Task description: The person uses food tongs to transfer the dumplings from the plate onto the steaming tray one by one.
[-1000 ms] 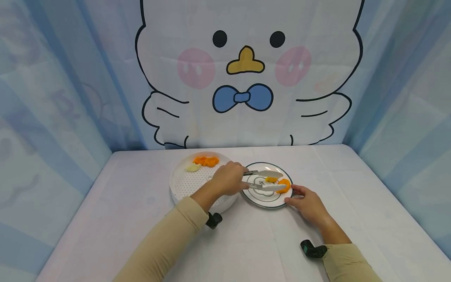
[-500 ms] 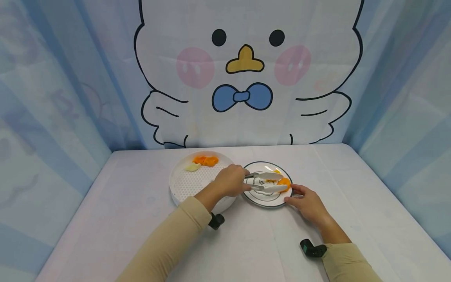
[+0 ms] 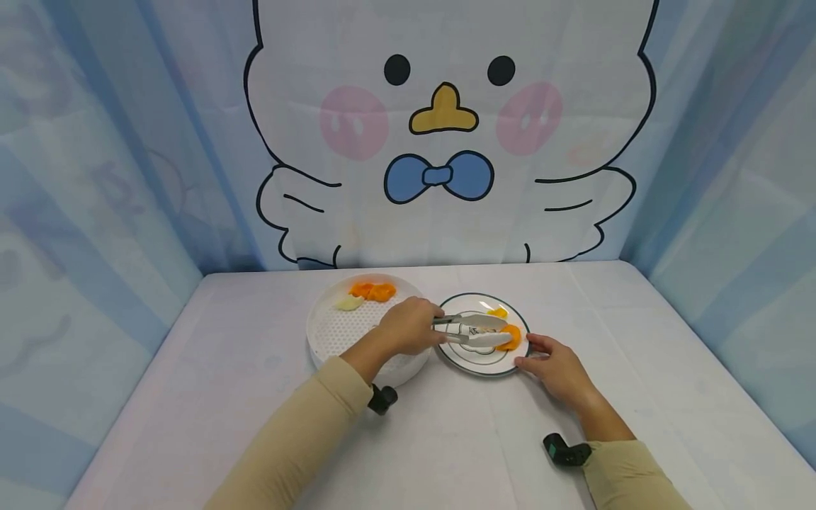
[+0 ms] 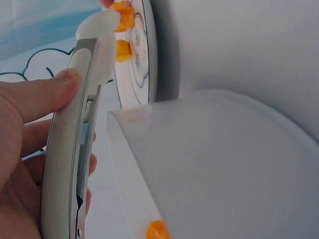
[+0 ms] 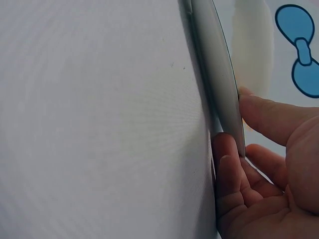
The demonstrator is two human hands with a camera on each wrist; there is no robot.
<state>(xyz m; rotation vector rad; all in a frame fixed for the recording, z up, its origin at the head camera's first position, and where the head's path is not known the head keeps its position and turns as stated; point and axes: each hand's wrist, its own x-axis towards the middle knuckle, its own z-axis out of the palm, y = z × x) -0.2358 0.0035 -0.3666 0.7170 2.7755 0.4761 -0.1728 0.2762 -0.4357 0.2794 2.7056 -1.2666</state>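
Note:
In the head view my left hand (image 3: 409, 327) grips a pair of tongs (image 3: 481, 339), its two arms spread over the plate. The left wrist view shows my thumb pressing the pale handle (image 4: 75, 114). The white plate (image 3: 470, 361) has dark rim lines and a printed drawing. On it lie an orange piece (image 3: 512, 340), overlapped by the tongs' lower tip, and a smaller yellow piece (image 3: 499, 312) near the back rim. My right hand (image 3: 561, 370) holds the plate's right edge, thumb on top and fingers under the rim (image 5: 219, 74) in the right wrist view.
Left of the plate stands a round white tray (image 3: 334, 336) with a dotted surface. Orange pieces (image 3: 372, 291) and a pale yellow piece (image 3: 349, 303) lie toward its back. My left forearm crosses its front right edge. A printed curtain (image 3: 446, 227) hangs behind the table.
My left hand and the tongs have drawn back slightly left. The yellow piece, earlier between the tongs' arms, now lies farther back on the plate. My right hand has stayed at the rim.

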